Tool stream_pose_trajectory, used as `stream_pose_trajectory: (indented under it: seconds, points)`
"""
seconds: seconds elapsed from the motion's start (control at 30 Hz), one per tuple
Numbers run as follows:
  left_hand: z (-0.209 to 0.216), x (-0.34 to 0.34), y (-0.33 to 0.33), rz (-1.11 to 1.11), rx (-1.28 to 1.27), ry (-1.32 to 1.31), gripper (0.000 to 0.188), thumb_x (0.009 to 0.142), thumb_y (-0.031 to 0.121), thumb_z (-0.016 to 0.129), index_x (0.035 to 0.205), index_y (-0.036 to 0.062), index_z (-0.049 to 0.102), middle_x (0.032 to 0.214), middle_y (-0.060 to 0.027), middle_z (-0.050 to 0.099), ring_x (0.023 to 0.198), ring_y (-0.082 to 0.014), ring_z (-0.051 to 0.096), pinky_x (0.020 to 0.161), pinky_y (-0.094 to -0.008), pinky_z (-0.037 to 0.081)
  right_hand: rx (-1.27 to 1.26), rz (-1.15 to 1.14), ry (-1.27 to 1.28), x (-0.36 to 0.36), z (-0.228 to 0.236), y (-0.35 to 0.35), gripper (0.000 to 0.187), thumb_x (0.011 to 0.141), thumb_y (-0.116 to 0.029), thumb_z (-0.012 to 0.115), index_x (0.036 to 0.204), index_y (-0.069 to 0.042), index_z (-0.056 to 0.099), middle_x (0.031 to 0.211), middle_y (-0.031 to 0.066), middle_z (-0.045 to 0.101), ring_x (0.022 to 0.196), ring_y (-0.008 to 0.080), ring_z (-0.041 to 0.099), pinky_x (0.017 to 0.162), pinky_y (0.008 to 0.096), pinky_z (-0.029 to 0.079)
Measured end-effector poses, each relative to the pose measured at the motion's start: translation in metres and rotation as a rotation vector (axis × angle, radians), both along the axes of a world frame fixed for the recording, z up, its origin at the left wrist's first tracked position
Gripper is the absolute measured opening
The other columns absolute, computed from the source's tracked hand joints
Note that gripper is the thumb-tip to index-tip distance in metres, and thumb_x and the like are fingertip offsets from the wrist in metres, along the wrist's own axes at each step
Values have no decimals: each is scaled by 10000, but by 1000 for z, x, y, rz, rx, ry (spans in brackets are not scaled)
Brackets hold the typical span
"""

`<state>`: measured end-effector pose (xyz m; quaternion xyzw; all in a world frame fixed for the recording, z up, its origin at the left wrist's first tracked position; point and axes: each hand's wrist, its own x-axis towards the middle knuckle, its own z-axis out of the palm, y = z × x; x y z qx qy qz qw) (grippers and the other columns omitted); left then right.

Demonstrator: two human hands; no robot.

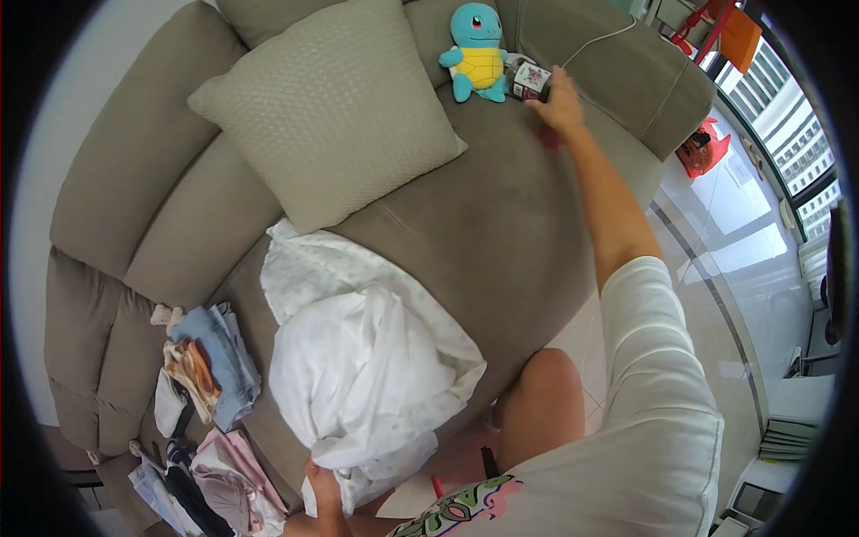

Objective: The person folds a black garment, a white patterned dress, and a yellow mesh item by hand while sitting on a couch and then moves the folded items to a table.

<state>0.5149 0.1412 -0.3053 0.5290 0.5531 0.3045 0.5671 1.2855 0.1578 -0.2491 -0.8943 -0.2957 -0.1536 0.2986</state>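
A bunched white cloth (pixel 362 358) with a faint pattern lies in a heap on the sofa seat. My left hand (pixel 324 488) is closed on its near edge; part of that hand is hidden. Far off at the right end of the sofa, my right hand (pixel 561 106) is stretched out, thumb and fingers apart, beside a small dark container with a pale label (pixel 531 82). Whether it touches the container I cannot tell. A blurred red thing (pixel 550 137) shows under this hand, too smeared to name. A blue turtle-like plush toy (pixel 479 55) sits left of the container.
A large beige cushion (pixel 335 112) leans against the sofa back (pixel 179 188). Folded clothes (pixel 224 367) and another clothes pile (pixel 228 479) lie at the left. A pale cable (pixel 604 38) runs over the armrest. A red bag (pixel 704 150) stands on the floor by the window.
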Motion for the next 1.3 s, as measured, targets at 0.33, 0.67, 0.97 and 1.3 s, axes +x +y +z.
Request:
stream_pose_trajectory:
  seconds: [0.33, 0.67, 0.97, 1.3]
  points:
    - [-82, 85, 30, 132, -5, 119, 231, 873, 85, 527, 1045, -43, 612, 1018, -93, 640, 911, -170, 598, 809, -303, 470, -399, -143, 154, 174, -61, -5, 1184, 546, -348, 865, 1471, -130, 157, 1483, 124, 245, 1364, 312, 278, 1070, 495, 303]
    - [-32, 60, -31, 4, -7, 76, 242, 894, 74, 504, 1078, -49, 602, 1051, -99, 634, 941, -171, 591, 856, -303, 458, -335, 11, 105, 108, -21, -46, 825, 597, -363, 796, 1294, -79, 461, 1342, 198, 409, 1236, 376, 404, 1017, 449, 369]
    - [-2, 9, -31, -91, 28, 13, 204, 907, 52, 497, 1042, -23, 629, 986, -69, 660, 908, -141, 606, 833, -279, 462, -113, 113, 225, 4, -11, -59, 1224, 518, -515, 835, 1477, -151, 167, 1439, 230, 292, 1303, 387, 342, 1057, 440, 333]
    - [-29, -15, 10, -71, 4, 5, 206, 904, 65, 510, 1051, -30, 619, 1010, -70, 648, 916, -144, 595, 834, -288, 459, 312, -28, 304, -64, -11, -22, 977, 537, -294, 876, 1335, -165, 327, 1308, 196, 354, 1225, 366, 359, 1047, 437, 314]
